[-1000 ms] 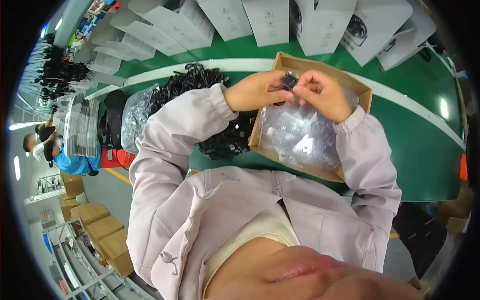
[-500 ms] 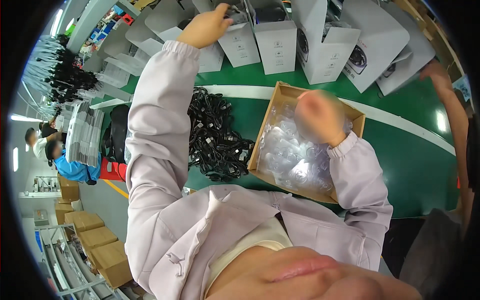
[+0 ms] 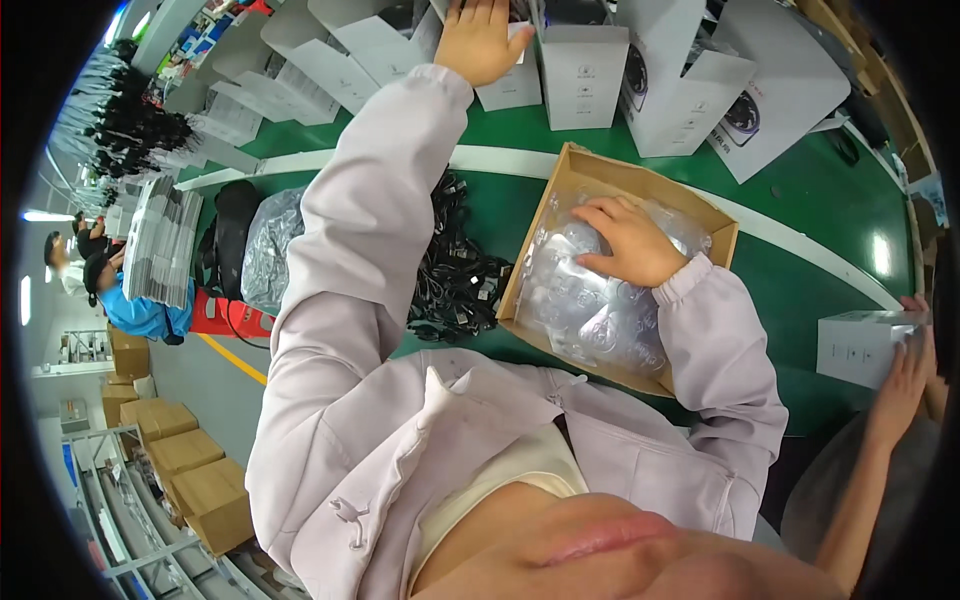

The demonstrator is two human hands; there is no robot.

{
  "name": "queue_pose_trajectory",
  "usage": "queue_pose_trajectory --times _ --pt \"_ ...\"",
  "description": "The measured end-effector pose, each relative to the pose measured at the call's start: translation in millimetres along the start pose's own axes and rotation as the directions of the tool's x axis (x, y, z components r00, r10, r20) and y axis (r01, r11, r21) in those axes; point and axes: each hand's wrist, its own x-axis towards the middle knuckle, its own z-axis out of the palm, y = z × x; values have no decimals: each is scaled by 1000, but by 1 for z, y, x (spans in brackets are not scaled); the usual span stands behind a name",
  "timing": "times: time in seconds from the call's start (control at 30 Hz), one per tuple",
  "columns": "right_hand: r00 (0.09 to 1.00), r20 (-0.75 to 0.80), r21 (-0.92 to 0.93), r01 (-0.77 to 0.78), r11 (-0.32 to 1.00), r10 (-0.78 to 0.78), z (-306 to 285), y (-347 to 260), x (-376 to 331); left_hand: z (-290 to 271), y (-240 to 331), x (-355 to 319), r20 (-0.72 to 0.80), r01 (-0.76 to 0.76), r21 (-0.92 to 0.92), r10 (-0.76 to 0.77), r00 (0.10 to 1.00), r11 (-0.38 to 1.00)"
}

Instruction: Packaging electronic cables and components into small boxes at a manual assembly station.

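Observation:
My left hand [image 3: 482, 42] reaches to the far row of boxes, fingers stretched out and thumb apart, at the top of an open white box [image 3: 512, 86]; its fingertips run to the picture's edge, and I see nothing held in it. Over a shallow brown carton [image 3: 722, 245] of clear molded plastic pieces [image 3: 590, 315], my right hand [image 3: 635, 243] is open, its fingers spread and resting on the pieces. Between my arms lies a pile of black cables [image 3: 462, 270], partly covered by my left sleeve.
More open white boxes [image 3: 585, 85] line the far side of the green table [image 3: 780, 330]. At the right, a co-worker's hands [image 3: 900, 385] hold a closed white box [image 3: 862, 345]. Left are a wrapped grey bundle [image 3: 272, 250] and stacked flat cartons [image 3: 160, 245].
My left hand has shifted right and flattened out over a box. My right hand has lowered onto the plastic pieces, fingers spreading. A white box has appeared with the co-worker at the right.

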Motion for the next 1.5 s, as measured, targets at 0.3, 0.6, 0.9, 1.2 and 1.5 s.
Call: queue_pose_trajectory --times 0.3,0.6,0.9,1.2,1.5 --pt "970 243 213 -70 975 17 7 10 1 -49 8 -83 152 -325 34 316 936 945" --pt "912 236 275 -394 877 336 -1 0 8 -64 -39 -163 826 218 -25 -102 554 976" --pt "847 226 509 -524 683 482 -1 2 8 -66 -3 -142 358 -43 -649 355 864 760" --pt "835 308 829 -471 302 455 -7 -2 10 -76 105 -112 796 814 -568 171 581 -122" --pt "864 136 869 -340 360 485 -9 -9 12 -94 -26 -20 26 326 -598 -388 921 732"
